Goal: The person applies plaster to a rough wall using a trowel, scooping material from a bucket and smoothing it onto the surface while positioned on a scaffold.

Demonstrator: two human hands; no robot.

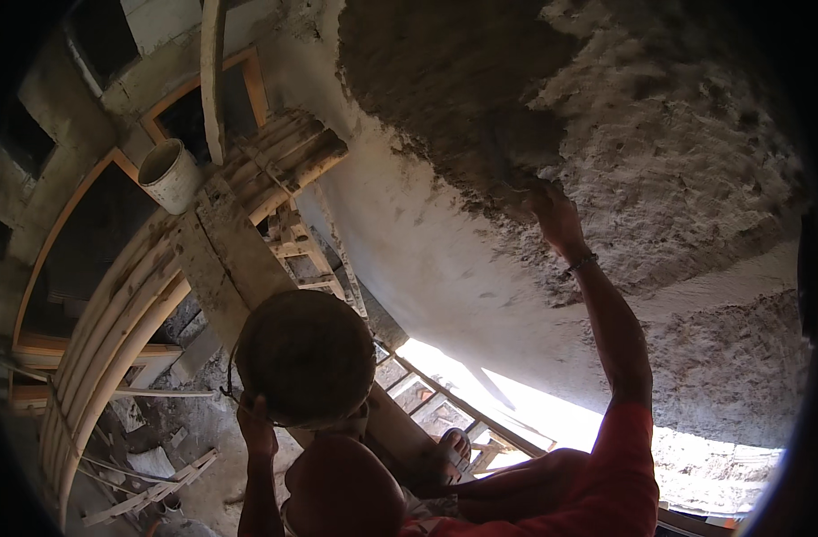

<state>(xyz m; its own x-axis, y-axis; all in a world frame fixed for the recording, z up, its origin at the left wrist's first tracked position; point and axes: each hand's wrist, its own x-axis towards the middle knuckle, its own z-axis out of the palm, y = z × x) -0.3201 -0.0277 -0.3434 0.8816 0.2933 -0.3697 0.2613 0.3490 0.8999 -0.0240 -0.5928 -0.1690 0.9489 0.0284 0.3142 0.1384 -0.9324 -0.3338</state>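
My right hand (pixel 557 217) is raised against the rough wall (pixel 659 152), its fingers closed around a tool, apparently a trowel (pixel 501 154), whose blade lies on a dark patch of wet-looking mortar (pixel 445 63) and is hard to make out. The wall below the patch is pale and smoother. At the lower middle, my left hand (pixel 255 421) grips the rim or wire handle of a round bucket (pixel 303 353) with dark contents. The bucket sits above my knee, over wooden planks.
A long plank (pixel 234 259) crosses bundled poles (pixel 122 327) at the left, bearing a white bucket (pixel 167 174). My sandalled foot (pixel 453 452) rests beside a board. A wooden ladder-like frame (pixel 306 255) stands behind. Framed openings (pixel 91 228) and rubble-strewn ground lie below, with a bright opening at lower right.
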